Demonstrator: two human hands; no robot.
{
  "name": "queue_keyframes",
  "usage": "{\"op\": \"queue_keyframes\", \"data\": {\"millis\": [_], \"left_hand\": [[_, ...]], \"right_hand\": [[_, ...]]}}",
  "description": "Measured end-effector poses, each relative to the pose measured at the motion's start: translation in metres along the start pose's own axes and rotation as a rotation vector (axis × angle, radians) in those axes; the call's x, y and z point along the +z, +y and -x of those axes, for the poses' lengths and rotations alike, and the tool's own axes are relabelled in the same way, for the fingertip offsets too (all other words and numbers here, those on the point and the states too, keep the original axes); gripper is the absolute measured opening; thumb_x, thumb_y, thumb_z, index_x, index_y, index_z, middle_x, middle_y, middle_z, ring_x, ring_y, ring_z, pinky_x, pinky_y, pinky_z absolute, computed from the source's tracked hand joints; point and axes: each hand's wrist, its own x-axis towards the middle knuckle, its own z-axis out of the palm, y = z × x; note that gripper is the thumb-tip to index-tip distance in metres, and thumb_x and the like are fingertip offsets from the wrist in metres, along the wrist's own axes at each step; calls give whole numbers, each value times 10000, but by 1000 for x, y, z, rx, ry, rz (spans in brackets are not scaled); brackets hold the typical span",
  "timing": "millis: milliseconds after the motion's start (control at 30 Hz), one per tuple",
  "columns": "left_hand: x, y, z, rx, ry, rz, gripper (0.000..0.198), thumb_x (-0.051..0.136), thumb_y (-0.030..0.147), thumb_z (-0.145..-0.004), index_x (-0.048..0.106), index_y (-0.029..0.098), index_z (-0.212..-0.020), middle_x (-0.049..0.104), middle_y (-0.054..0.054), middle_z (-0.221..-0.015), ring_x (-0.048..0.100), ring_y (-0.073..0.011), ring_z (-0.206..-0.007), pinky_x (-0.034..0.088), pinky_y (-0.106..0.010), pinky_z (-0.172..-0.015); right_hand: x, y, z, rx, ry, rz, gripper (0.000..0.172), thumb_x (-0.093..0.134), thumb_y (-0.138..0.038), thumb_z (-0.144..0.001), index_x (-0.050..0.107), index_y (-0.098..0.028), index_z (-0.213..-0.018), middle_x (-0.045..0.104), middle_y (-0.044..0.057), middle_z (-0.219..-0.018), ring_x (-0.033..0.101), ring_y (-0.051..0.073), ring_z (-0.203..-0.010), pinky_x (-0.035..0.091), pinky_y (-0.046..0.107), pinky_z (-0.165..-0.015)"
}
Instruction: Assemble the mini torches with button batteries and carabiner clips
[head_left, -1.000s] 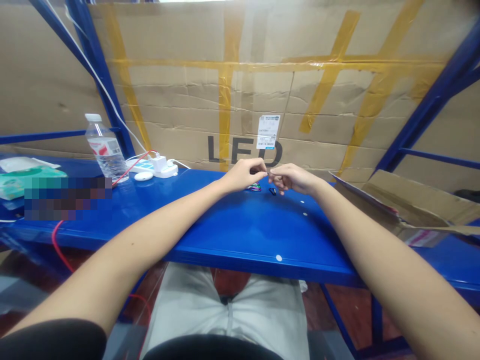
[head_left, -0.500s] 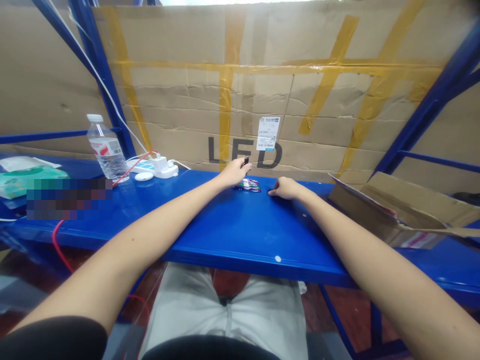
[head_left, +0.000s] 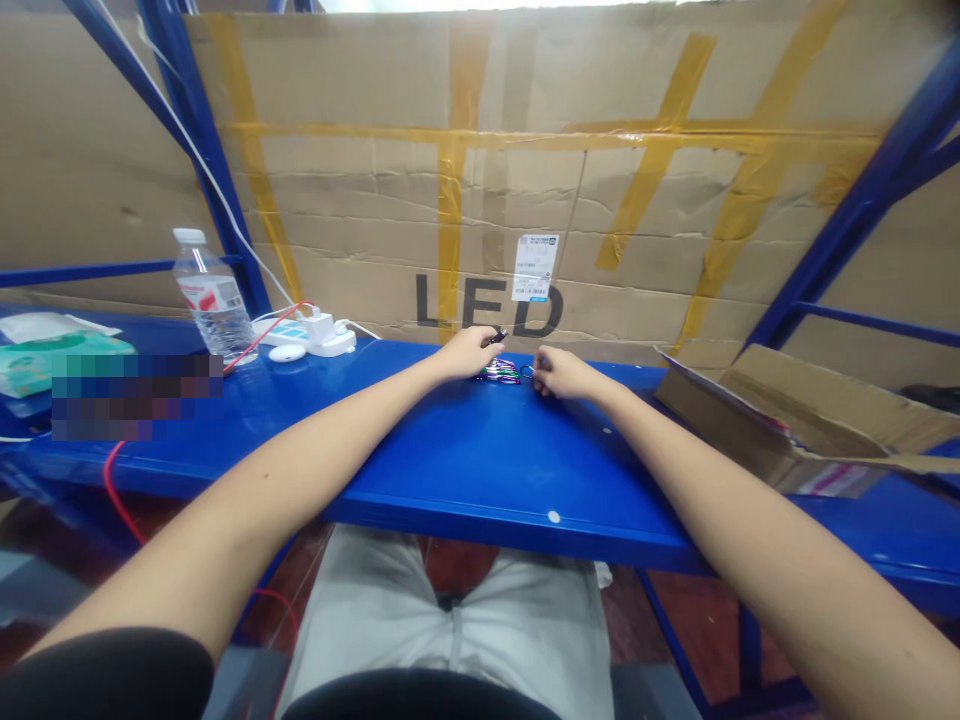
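Several shiny, coloured metallic pieces (head_left: 504, 372) lie side by side on the blue table (head_left: 480, 450), between my two hands. My left hand (head_left: 471, 352) is closed on a small dark object (head_left: 498, 337) just behind and left of them; what it is cannot be made out. To their right, my right hand (head_left: 559, 373) is closed at the fingertips on a small dark loop (head_left: 527, 371), close to the right end of the row.
An open cardboard box (head_left: 795, 420) stands on the right. At the left are a water bottle (head_left: 214, 300), a white power strip (head_left: 330, 340), a red cable (head_left: 112, 480) and a tissue pack (head_left: 60, 355). A large taped cardboard sheet (head_left: 337, 200) stands behind.
My left hand has lowered slightly, and the dark object in it has tilted from upright toward the right. My right hand has shifted a little left, and a dark loop now shows at its fingertips.
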Motion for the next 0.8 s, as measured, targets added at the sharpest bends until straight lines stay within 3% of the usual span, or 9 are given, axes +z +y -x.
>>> {"op": "queue_keyframes", "data": {"millis": [133, 333, 533, 633, 800], "left_hand": [[2, -1, 0, -81, -32, 114, 76, 537, 235, -883, 545, 188, -823, 612, 9, -657, 514, -128, -534, 365, -277, -566], [-4, -4, -3, 23, 61, -17, 331, 661, 375, -823, 513, 186, -596, 432, 46, -547, 397, -115, -557, 282, -286, -576], [-13, 0, -6, -26, 53, 83, 98, 691, 183, -736, 608, 159, -692, 600, 8, -658, 531, -119, -616, 396, -273, -619], [-19, 3, -5, -90, -43, 113, 99, 679, 109, -701, 592, 151, -723, 651, -22, -680, 579, -121, -593, 429, -266, -593], [-28, 5, 0, -202, -355, 51, 114, 659, 102, -695, 593, 147, -777, 669, -32, -649, 638, -140, -568, 443, -245, -550]], "right_hand": [[0, -5, 2, -104, 56, -3, 160, 534, -63, -829, 562, -177, -937, 635, 1, -645, 563, 133, -576, 410, 237, -573], [1, -6, 2, -175, 8, -85, 143, 523, -107, -852, 598, -176, -954, 629, -6, -645, 575, 129, -553, 422, 235, -558], [7, -18, 10, -262, -65, -50, 142, 527, -85, -814, 603, -177, -891, 664, 7, -670, 602, 144, -607, 430, 240, -596], [10, -24, 13, -328, -58, -14, 136, 521, -83, -801, 616, -173, -835, 674, 12, -696, 603, 145, -644, 423, 241, -631], [16, -18, 9, -382, -5, 14, 147, 526, -82, -784, 646, -166, -801, 681, 9, -700, 600, 149, -662, 410, 243, -652]]}}
